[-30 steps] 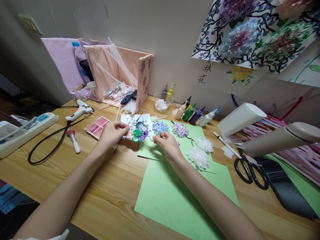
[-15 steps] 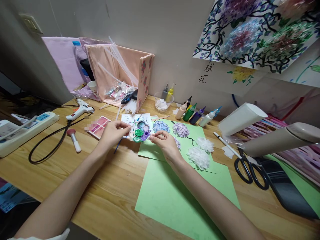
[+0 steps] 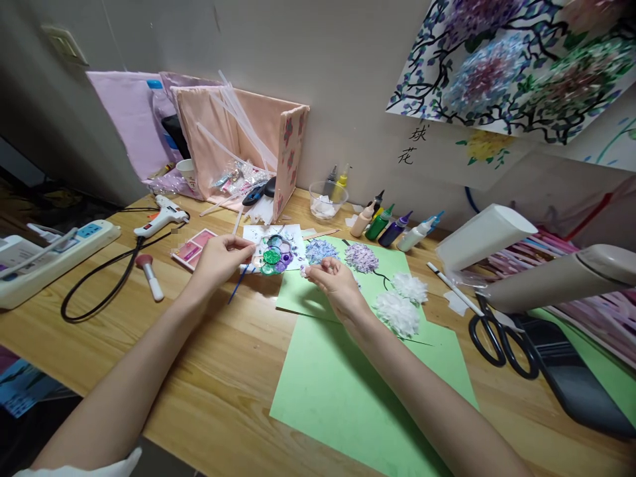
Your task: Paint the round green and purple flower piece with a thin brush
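My left hand [image 3: 223,260] pinches the left edge of a flower-shaped paint palette [image 3: 272,256], whose wells hold green, purple and dark paint. My right hand [image 3: 338,283] is closed at the fingertips on a small white scrap [image 3: 304,270] tinged purple, a short way right of the palette. Behind the palette lies a paint-marked white sheet [image 3: 293,233]. Near my right hand are a blue ruffled flower [image 3: 320,250], a lilac ruffled flower [image 3: 362,258] and white ruffled flowers [image 3: 397,314] on green paper [image 3: 358,377].
Paint bottles [image 3: 392,228] and a clear bowl [image 3: 325,207] stand by the wall. At left are a glue gun [image 3: 161,216], a brush [image 3: 149,278] and a power strip [image 3: 94,242]. Scissors [image 3: 501,341] and a phone [image 3: 571,371] lie at right.
My right hand has drawn away from the palette to the right, with the small scrap in its fingertips. The palette and left hand have shifted slightly left.
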Demonstrator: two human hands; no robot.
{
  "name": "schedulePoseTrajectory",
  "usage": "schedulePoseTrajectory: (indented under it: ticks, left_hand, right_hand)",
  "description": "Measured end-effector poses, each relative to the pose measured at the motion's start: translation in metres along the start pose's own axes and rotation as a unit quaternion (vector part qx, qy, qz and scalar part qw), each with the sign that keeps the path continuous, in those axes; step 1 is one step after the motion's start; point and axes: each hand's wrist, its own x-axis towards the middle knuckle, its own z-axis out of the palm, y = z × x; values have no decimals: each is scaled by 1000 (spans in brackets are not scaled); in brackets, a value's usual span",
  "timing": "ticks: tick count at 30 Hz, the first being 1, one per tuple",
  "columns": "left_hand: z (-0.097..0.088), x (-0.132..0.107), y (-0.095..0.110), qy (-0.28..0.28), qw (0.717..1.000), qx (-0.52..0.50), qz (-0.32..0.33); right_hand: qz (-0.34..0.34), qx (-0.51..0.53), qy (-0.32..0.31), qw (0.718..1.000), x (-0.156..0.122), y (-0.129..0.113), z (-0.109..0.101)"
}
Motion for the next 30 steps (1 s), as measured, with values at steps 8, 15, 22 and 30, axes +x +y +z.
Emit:
schedulePoseTrajectory:
  ticks: [8,15,22,30]
  left_hand:
    - [-8,3,1,15,1000,14,2]
    - [-5,2,-2,-4,1000,-22,-4]
    - [3,-7,10,-15,999,-21,-18]
    - [9,-12,12,-21,1000,2,-7]
  right_hand:
    - [-19,9,-6,1000,-3,-24,-3]
    - [-116,-84,40,989,3,-22,-10]
    - [-85,-89,-6,992,-1,-7,-1]
    - [-50,-83,-11,995,-3,-5,5]
